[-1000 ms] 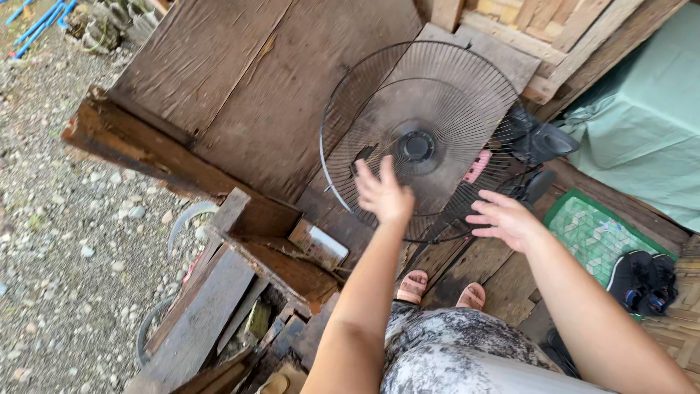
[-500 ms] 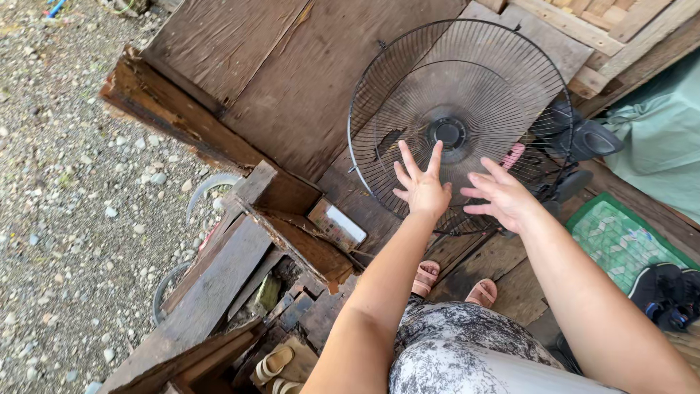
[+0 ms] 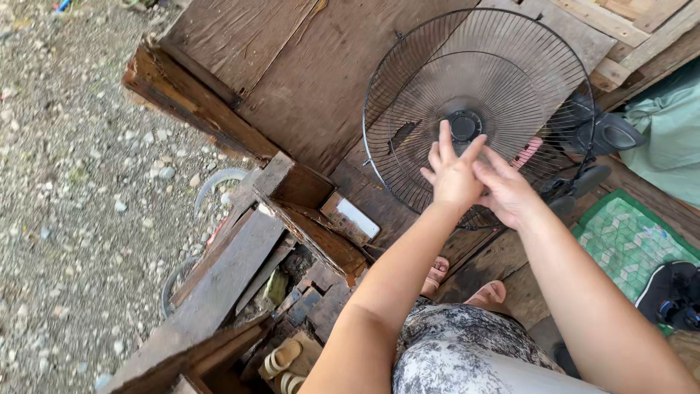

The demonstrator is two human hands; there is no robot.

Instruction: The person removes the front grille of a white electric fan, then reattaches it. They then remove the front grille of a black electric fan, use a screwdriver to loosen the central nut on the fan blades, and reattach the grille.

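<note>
A round black wire fan guard (image 3: 408,95) with a dark hub (image 3: 464,125) lies over the wooden deck (image 3: 306,87) in front of me. My left hand (image 3: 450,175) and my right hand (image 3: 507,191) are held together above the guard's lower part, fingers spread and overlapping, just below the hub. Neither hand grips anything. Whether they touch the wires I cannot tell. Dark fan blades (image 3: 605,131) lie at the guard's right edge.
Gravel ground (image 3: 73,204) drops off left of the deck's broken plank edge (image 3: 197,102). Scrap timber (image 3: 233,270), a small white-faced box (image 3: 351,217) and sandals (image 3: 281,357) lie below. A green patterned mat (image 3: 627,241), dark shoes (image 3: 674,295) and green cloth (image 3: 667,138) sit right.
Both hands have drawn together and now overlap over the guard; a second ago they were apart. The view has shifted, so the guard sits higher and further right.
</note>
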